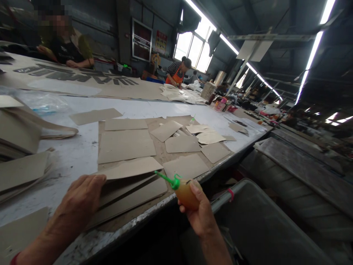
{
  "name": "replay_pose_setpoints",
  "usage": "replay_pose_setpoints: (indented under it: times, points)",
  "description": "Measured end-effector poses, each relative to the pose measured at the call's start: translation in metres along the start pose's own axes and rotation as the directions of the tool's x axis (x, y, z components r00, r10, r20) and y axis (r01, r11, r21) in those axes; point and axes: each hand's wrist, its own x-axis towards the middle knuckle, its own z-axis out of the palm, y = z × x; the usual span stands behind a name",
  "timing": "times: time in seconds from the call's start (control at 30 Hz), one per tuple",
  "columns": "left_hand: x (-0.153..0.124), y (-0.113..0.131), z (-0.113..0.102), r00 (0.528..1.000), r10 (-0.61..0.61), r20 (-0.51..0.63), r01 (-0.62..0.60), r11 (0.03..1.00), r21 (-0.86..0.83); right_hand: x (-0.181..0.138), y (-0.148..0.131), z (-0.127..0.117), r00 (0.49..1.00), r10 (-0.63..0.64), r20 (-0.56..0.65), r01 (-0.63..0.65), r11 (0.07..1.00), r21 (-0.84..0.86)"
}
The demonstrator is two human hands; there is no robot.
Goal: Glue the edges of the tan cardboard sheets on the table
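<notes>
Glue bottle held at the edge of a cardboard-strewn workbench.

The right hand [200, 215] was closed around an amber glue bottle [185, 194], its green nozzle [165, 178] aimed at a lifted cardboard sheet [131, 168]. The left hand [79, 200] lay flat, fingers spread, pressing the stacked sheets [129, 195] beneath. More cardboard pieces [125, 145] crowded the white table [77, 156]; a grey bin [256, 224] stood just beside its edge.

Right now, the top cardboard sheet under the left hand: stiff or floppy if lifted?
Probably semi-stiff: the cardboard sheet is lifted at one edge by the left hand and stays nearly flat. It looks thin, so likely light. Its matte surface suggests little slip.
</notes>
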Motion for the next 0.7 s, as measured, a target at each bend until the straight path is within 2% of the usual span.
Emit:
replay_pose_setpoints:
  times: [0.07,0.17,0.23,0.33,0.43,0.57,0.7]
  points:
    - [0.007,-0.001,-0.001,1.000,0.014,0.008,-0.014,0.999,-0.049,0.001,0.010,0.008,0.992,0.040,0.119,-0.043,0.999,0.021]
    - [0.014,0.001,-0.005,1.000,0.026,0.000,-0.026,0.992,-0.121,0.007,0.025,0.027,0.952,0.089,0.293,-0.123,0.988,0.097]
    - [0.017,0.003,-0.009,1.000,0.019,-0.005,-0.019,0.988,-0.151,0.012,0.034,0.042,0.931,0.066,0.359,-0.145,0.970,0.196]
    - [0.014,0.007,-0.013,1.000,0.007,0.005,-0.006,0.984,-0.176,0.021,0.045,0.062,0.923,-0.021,0.384,-0.120,0.933,0.339]
    - [0.010,0.012,-0.013,1.000,-0.029,0.004,0.029,0.980,-0.196,0.028,0.058,0.076,0.917,-0.050,0.396,-0.117,0.914,0.387]
    - [0.008,0.017,-0.011,0.996,-0.086,0.001,0.085,0.973,-0.216,0.036,0.076,0.079,0.920,-0.077,0.384,-0.091,0.911,0.402]
    - [0.018,0.012,-0.015,0.990,-0.142,0.005,0.140,0.969,-0.206,0.038,0.087,0.076,0.943,-0.014,0.334,-0.132,0.903,0.410]
